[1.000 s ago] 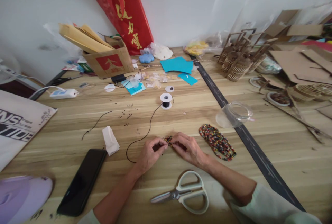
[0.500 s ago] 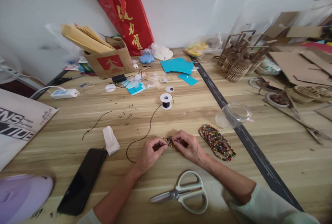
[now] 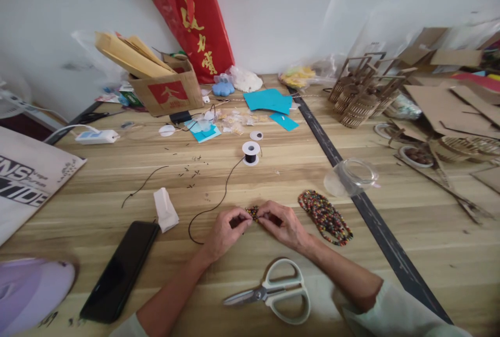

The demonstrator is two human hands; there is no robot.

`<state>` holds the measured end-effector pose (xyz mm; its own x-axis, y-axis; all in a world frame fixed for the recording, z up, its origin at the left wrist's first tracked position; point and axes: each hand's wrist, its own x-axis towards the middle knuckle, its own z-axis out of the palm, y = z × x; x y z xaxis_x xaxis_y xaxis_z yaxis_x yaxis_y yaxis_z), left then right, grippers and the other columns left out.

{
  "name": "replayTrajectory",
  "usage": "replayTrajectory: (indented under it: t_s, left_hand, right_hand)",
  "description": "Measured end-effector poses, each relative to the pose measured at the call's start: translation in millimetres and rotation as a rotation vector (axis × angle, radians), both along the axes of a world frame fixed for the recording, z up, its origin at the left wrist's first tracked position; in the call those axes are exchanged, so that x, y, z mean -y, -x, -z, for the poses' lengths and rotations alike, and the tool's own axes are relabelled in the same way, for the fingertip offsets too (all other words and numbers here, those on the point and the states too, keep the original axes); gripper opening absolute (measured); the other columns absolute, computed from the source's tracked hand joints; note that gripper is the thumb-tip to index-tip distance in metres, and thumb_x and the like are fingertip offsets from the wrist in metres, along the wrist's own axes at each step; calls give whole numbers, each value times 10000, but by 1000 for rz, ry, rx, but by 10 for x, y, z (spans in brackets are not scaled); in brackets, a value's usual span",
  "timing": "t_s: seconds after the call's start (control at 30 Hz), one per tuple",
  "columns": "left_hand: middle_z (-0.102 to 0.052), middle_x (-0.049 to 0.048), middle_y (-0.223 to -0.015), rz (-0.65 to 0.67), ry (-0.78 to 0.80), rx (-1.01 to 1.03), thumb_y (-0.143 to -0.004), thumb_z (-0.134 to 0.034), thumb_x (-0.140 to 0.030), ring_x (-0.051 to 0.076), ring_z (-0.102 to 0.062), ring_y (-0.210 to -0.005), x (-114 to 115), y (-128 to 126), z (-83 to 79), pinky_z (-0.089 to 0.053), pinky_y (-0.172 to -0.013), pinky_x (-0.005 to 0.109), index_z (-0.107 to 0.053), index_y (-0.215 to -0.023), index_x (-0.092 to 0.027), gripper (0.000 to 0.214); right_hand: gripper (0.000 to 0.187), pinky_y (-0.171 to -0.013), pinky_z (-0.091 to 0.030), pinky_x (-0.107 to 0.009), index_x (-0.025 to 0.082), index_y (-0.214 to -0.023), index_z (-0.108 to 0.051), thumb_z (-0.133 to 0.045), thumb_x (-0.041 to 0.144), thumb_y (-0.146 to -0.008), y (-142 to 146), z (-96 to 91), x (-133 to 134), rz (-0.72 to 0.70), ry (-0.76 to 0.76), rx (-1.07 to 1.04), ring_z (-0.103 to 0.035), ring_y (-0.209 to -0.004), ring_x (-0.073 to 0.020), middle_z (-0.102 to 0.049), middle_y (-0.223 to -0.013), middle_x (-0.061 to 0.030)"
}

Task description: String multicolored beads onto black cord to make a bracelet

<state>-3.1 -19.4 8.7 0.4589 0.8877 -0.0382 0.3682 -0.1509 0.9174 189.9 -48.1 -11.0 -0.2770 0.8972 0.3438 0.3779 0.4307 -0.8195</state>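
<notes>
My left hand [image 3: 227,230] and my right hand [image 3: 284,224] meet at the middle of the table, each with thumb and forefinger pinched on a small bunch of multicoloured beads [image 3: 252,212]. Fingers cover part of the bunch. From the left hand's side a black cord [image 3: 211,210] curves up to a white spool [image 3: 250,153] wound with black cord. To the right of my right hand lies a coiled strand of colourful beads [image 3: 325,217]. Scissors with pale handles [image 3: 273,290] rest below both hands, blades pointing left.
A black phone [image 3: 120,270], a folded white paper [image 3: 166,210] and a lilac object [image 3: 35,292] are at the left. Clear round plastic containers [image 3: 351,176] stand at the right. Behind are blue cards [image 3: 267,101], a cardboard box [image 3: 167,92] and small woven baskets [image 3: 355,100].
The view has shifted slightly. My right hand has come a little closer to my left, and less of the bead bunch shows between them.
</notes>
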Motion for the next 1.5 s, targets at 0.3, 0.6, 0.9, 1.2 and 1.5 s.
replayTrajectory:
  t_s: [0.3,0.6,0.9,1.2,1.5]
  left_hand:
    - [-649,28,-671,-1,8,11,-765,-598,-220,147,-565,-647,1,-1,-14,-439,-627,235,-665,-710,-148,113]
    - [-646,17,-668,11,-3,24,-762,-596,-195,142,-564,-645,5,-8,-11,-437,-634,229,-654,-697,-153,97]
    - [-655,21,-679,34,-36,-32,-769,-589,-166,144,-575,-652,19,-5,-11,-438,-637,226,-657,-711,-148,91]
    - [-667,24,-698,43,-53,-46,-774,-588,-167,142,-583,-668,13,-6,-2,-444,-658,226,-659,-719,-141,94]
    - [-676,33,-714,40,-48,-48,-773,-588,-162,149,-596,-688,27,0,12,-448,-661,226,-663,-732,-139,88]
  right_hand:
    - [144,-538,-440,-204,164,-865,-601,-516,268,-915,8,-44,14,-29,-19,16,-548,-617,-117,-603,-736,-36]
    - [133,-528,-425,-199,167,-847,-599,-516,253,-905,22,-64,23,-61,11,12,-532,-606,-110,-592,-732,-28]
    - [160,-521,-417,-202,167,-834,-594,-501,271,-913,33,-93,21,-67,3,2,-523,-593,-113,-584,-714,-29]
    - [106,-527,-404,-193,163,-849,-605,-524,215,-893,27,-83,23,-90,26,-2,-514,-607,-107,-581,-730,-31]
    - [79,-509,-391,-180,163,-860,-605,-534,190,-880,35,-83,28,-88,21,6,-503,-581,-95,-575,-730,-24]
